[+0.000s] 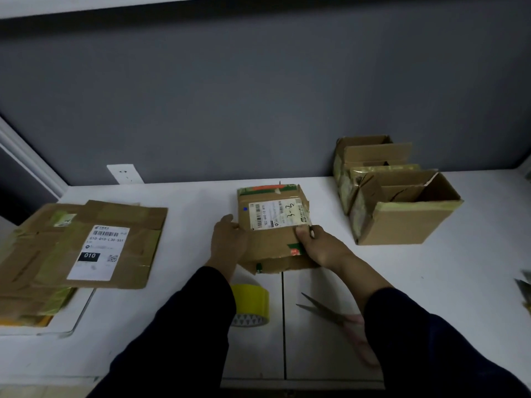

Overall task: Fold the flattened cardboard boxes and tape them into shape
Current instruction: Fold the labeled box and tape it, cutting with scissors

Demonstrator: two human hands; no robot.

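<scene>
Table: a white table with a dark seam running from the near edge toward the middle.
Tape: a roll of yellow packing tape stands on its edge just left of the seam, partly hidden by the left dark sleeve.
Scissors: metal scissors with pink handles lie right of the seam, blades parted and pointing away; the handles run under the right forearm and are blurred.
Left hand: the left hand grips the left side of the small box, thumb at its edge.
Right hand: the right hand clasps the box's near right corner, thumb pressed on top at the corner of the label.
Box: a small brown cardboard box with a white shipping label sits mid-table between both hands, its near flap torn and ragged, with green and red tape remnants.
Flattened stack: a pile of flattened brown cardboard boxes lies at the left, well apart from the hands; the top one carries a white label.
Formed boxes: two open-topped brown cardboard boxes stand touching at the far right, yellowish tape on their sides.
Socket: a white wall socket sits low on the grey wall behind the table.
</scene>
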